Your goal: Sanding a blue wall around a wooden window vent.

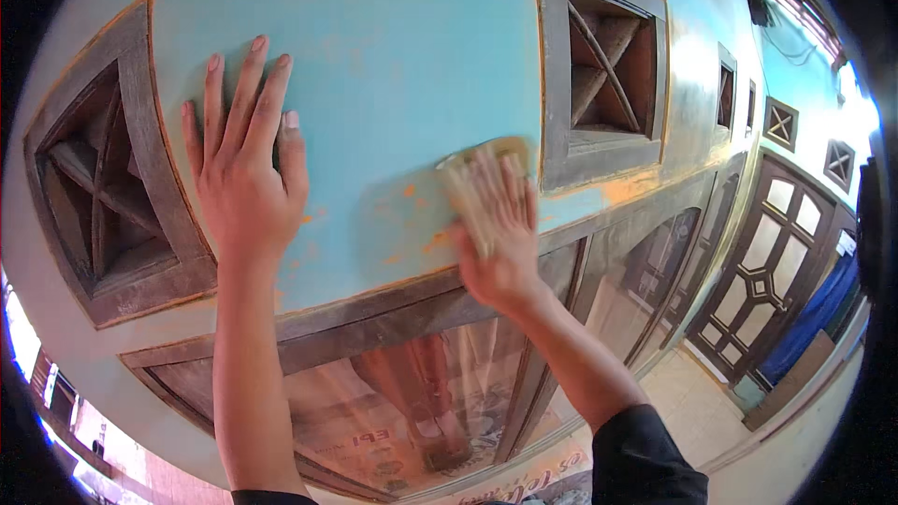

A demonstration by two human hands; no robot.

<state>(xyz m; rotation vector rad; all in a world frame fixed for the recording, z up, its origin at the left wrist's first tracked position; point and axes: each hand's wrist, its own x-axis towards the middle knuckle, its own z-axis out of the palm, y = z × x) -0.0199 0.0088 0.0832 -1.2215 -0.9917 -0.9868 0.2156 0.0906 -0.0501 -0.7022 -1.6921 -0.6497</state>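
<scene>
A light blue painted wall (393, 70) with orange patches stands before me. My left hand (245, 161) lies flat against it with fingers spread, beside a dark wooden vent frame (137, 119) with crossed slats. Blurred, my right hand (494, 224) presses a tan sheet, which looks like sandpaper (515, 149), to the wall near a second wooden vent frame (554, 84). The sheet shows past the fingertips and along the side of the hand. Orange marks (436, 238) show on the wall just left of my right hand.
Below the hands runs the brown wooden frame (379, 328) of a glass window (393, 400) with reflections. At the right are a wooden door with glass panes (761, 273), blue cloth (814, 315) and a tiled floor (691, 400). Printed sheeting (540, 480) lies below the window.
</scene>
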